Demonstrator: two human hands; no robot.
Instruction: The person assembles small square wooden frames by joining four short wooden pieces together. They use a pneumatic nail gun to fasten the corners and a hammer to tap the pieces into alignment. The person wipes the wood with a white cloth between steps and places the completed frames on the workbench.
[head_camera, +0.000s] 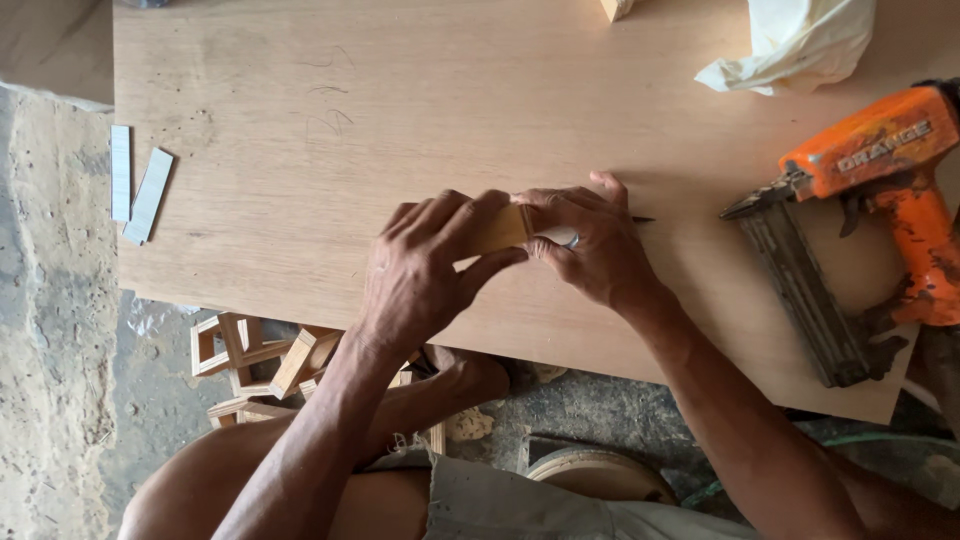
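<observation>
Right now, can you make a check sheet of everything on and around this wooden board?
Surface: plywood board, faint pencil marks.
Job's things: small wood block pinched between both hands; a thin dark point sticks out past the right hand.
Clutter: nail gun, cloth, nail strips.
Hands: left hand and right hand both grip the block.
Cables: green hose below.
Surroundings: wood frames on the concrete floor.

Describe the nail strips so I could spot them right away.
Start at the big plywood board that fills most of the view and go to its left edge. There two nail strips lie side by side, half off the board. They are flat, pale grey metal, unlike the wooden frames heaped on the floor below.
</observation>
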